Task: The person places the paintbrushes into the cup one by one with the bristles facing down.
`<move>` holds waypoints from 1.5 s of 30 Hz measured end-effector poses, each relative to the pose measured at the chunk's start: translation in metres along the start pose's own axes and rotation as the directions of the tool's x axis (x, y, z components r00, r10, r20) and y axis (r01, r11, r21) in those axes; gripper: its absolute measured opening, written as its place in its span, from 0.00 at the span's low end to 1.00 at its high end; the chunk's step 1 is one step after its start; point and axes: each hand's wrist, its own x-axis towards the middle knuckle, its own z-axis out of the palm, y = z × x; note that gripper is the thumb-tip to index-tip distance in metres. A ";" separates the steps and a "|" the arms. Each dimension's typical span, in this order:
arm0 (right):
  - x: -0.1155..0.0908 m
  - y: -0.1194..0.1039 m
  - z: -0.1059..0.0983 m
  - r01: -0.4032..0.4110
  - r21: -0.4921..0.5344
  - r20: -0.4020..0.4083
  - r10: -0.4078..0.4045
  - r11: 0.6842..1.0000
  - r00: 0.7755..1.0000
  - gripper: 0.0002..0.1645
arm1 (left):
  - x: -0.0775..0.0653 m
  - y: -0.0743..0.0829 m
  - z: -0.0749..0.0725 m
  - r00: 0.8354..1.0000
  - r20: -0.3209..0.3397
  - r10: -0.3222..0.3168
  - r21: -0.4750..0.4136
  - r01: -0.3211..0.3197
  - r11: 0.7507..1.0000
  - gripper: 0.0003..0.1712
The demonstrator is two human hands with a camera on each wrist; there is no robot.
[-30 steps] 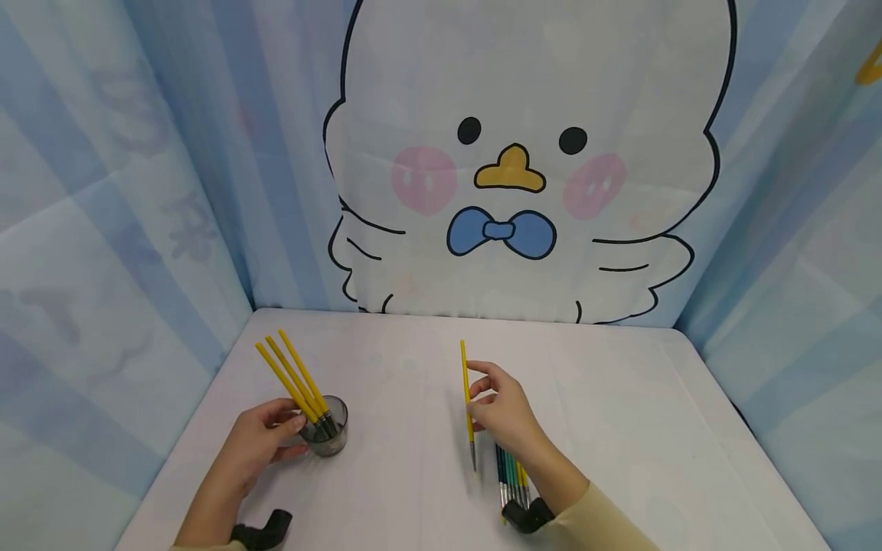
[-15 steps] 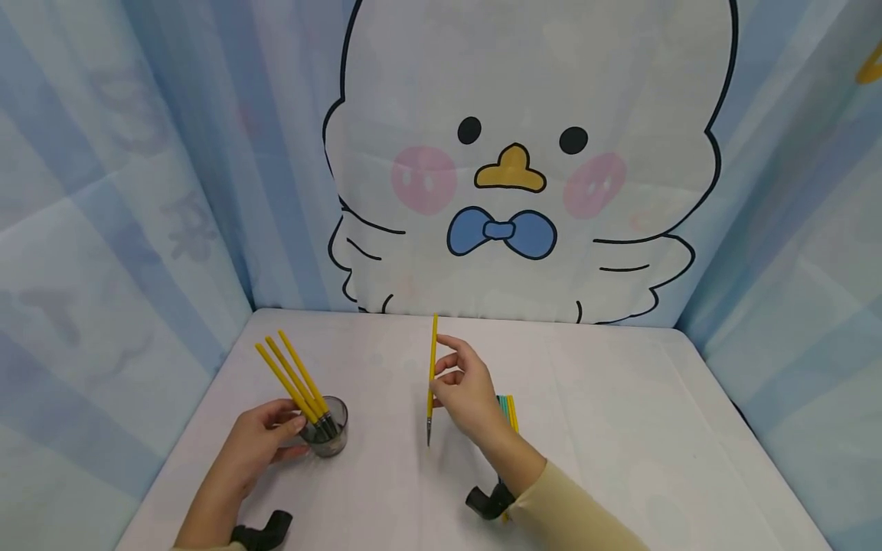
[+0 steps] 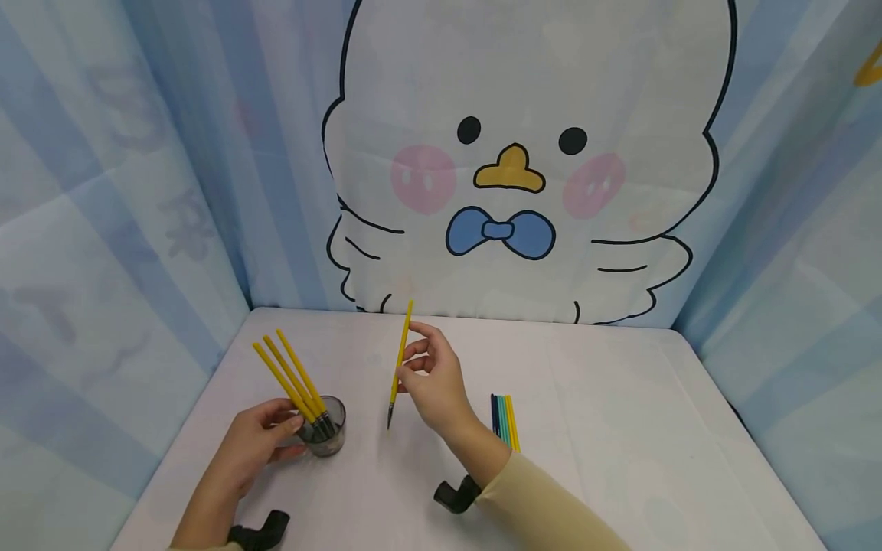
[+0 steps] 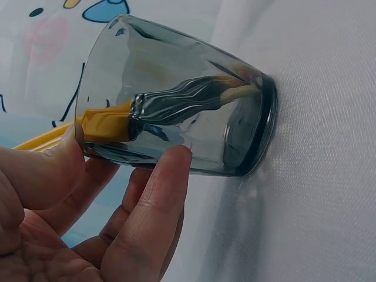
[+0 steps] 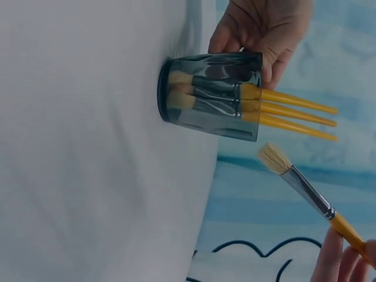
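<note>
Desk [image 3: 620, 428]: white, matte, fabric-like weave in wrist views, corners beyond glass rounded. Directly on it: 1 tinted transp. glass [image 3: 328, 446], upright, base flat. To R of glass, well apart: row of slim handles [image 3: 505, 421], lying side by side, dk blue + teal + yellow, lower part hidden.

Held brush [image 5: 306, 191] near glass [image 5: 207, 123], three brushes [image 5: 250, 106] inside

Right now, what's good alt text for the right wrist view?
A person's right grip holds a yellow-handled paintbrush, its bristles near but apart from a tinted glass cup. The left grip holds the cup, which contains three similar brushes, bristles toward its base.
</note>
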 end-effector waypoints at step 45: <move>0.012 0.040 0.073 0.199 -0.274 0.302 -0.112 0.941 0.947 0.47 | 0.000 0.000 -0.001 1.000 -0.002 0.013 0.013 -0.013 1.000 0.25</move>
